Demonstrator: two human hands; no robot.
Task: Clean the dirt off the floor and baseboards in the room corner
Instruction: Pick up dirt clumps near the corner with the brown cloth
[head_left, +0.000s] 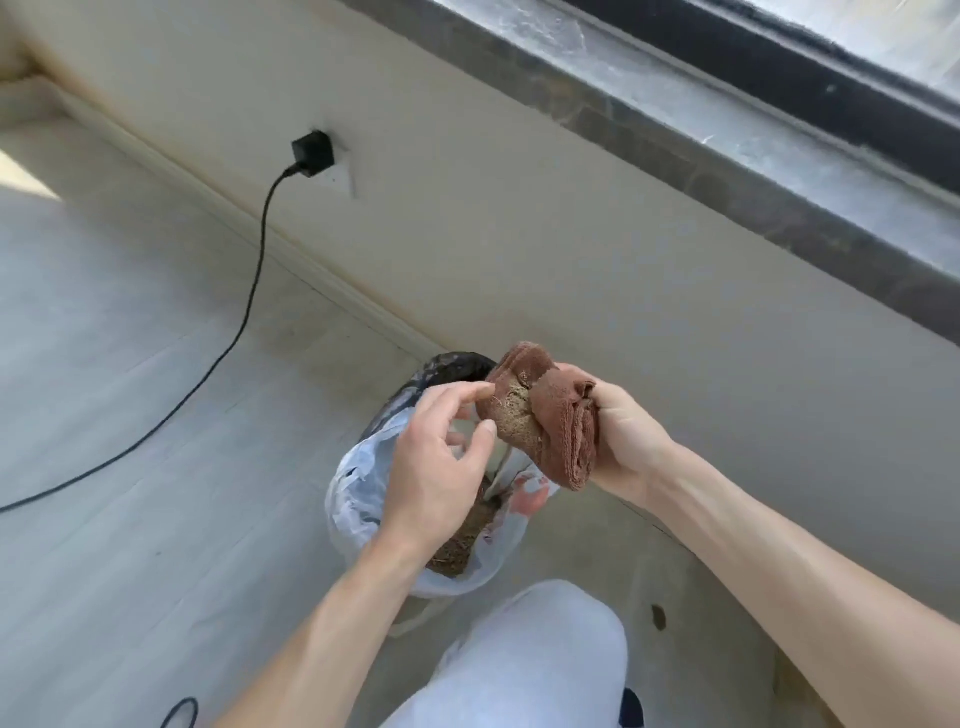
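Note:
My right hand (626, 441) grips a folded brown cloth (563, 434) above a bin lined with a white plastic bag (358, 488). A patch of grey-brown dirt (514, 415) clings to the cloth's left face. My left hand (441, 462) reaches to that patch, its forefinger and thumb touching the cloth's edge and the other fingers spread. More dirt (460, 545) lies inside the bag. The pale floor (130, 415) meets the white baseboard (332, 280) along the wall, with a darker dusty film near the bin.
A black charger (311, 154) sits in a wall socket, and its cable (249, 301) trails down across the floor to the left. A dark window sill (727, 171) runs above the wall. My knee in light trousers (540, 660) is below the bin.

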